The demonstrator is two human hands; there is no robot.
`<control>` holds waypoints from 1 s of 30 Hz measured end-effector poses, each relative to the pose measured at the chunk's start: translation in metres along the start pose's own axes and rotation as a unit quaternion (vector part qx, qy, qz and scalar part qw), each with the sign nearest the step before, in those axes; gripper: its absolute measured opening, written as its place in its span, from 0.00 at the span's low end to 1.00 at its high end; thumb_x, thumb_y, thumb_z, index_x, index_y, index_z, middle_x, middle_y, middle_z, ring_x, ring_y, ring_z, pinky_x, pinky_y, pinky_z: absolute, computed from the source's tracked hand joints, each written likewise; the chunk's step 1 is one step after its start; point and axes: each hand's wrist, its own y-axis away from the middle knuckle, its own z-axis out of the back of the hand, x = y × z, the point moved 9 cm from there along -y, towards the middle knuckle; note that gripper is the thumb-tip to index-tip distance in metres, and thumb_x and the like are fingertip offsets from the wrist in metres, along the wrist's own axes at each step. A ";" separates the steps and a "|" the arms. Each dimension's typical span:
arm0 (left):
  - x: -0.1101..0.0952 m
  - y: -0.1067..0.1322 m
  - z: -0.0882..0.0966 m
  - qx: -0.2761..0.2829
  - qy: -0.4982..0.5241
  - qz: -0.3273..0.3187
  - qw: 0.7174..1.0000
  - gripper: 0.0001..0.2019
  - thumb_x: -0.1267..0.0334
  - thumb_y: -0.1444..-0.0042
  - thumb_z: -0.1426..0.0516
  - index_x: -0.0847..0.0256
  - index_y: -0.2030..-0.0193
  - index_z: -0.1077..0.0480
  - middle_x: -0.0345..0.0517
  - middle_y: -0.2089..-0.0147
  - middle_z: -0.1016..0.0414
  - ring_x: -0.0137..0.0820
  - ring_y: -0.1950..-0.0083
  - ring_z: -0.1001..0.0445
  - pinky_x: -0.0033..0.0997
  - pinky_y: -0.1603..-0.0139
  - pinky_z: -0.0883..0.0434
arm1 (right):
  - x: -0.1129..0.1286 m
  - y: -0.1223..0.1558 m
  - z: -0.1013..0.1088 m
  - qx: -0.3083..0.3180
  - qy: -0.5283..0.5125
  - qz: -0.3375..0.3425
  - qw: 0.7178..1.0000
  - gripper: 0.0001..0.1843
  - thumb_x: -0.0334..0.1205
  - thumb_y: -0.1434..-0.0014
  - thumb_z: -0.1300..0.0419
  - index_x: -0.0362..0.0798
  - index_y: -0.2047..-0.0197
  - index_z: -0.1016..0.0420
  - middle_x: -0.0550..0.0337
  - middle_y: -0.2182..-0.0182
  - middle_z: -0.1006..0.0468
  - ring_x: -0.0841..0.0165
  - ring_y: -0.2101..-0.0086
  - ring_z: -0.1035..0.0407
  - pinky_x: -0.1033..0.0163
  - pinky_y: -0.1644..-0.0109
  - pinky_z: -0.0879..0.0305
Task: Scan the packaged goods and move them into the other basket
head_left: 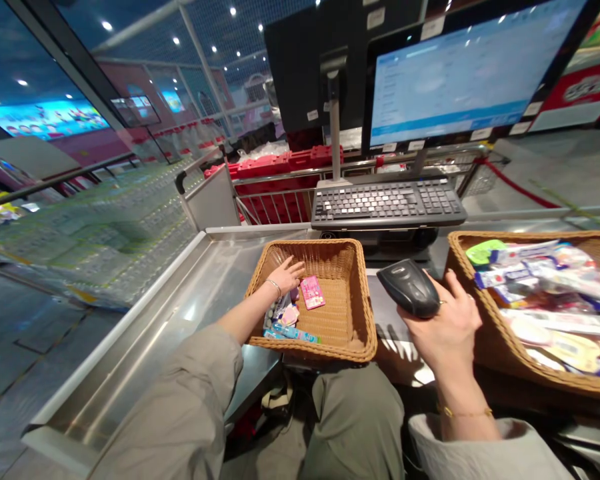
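Right hand [437,330]: clenched around a black handheld barcode scanner [409,288], held up over the counter. Looks light, hard plastic, easy to grip by the body.
Left hand [286,275]: open, resting on small plastic packets [280,312] at the near left of a wicker basket [366,313].
Packets: light, soft, slippery film, so pinch the edges.

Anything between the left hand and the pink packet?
Nothing visible: the left hand sits in the wicker basket right beside the pink packet, no item between them. The right hand holds a scanner.
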 end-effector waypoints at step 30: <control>-0.022 -0.008 0.015 -0.011 0.070 0.147 0.987 0.16 0.58 0.47 0.35 0.60 0.53 0.29 0.57 0.49 0.20 0.50 0.36 0.29 0.67 0.26 0.61 | -0.007 0.001 0.005 0.002 -0.001 0.004 1.000 0.23 0.50 0.45 0.39 0.48 0.48 0.24 0.48 0.49 0.19 0.46 0.36 0.39 0.36 0.36 0.42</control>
